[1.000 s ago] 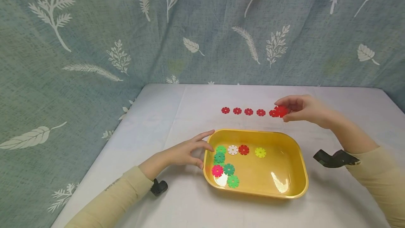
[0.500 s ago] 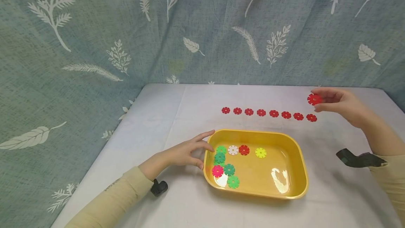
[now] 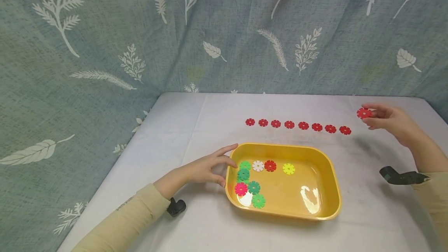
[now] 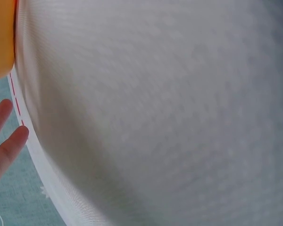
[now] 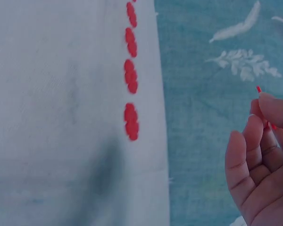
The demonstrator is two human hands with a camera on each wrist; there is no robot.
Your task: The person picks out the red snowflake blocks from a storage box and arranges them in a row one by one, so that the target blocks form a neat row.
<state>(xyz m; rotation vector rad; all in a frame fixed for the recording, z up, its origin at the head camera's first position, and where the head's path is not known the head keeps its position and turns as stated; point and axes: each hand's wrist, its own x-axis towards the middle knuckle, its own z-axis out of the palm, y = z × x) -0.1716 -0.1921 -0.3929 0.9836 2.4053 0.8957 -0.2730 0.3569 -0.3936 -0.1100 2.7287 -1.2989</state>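
Observation:
My right hand pinches a red notched plastic disc between thumb and fingers, held up above the table at the right. In the right wrist view a thin red edge of it shows past the thumb, the rest hidden by the fingers. Left of it, several red notched discs lie flat in a spaced row behind the yellow basin. My left hand is at the basin's left rim, its fingers relaxed and spread, fingertips right at the edge.
Inside the basin, mostly at its left, lie green discs, a white disc, a pink disc, a red one and a yellow disc. A leaf-patterned curtain hangs behind and left of the white table.
My right hand has moved right with the red disc, from over the row to past its right end, uncovering the discs there. The left hand and the basin have stayed put.

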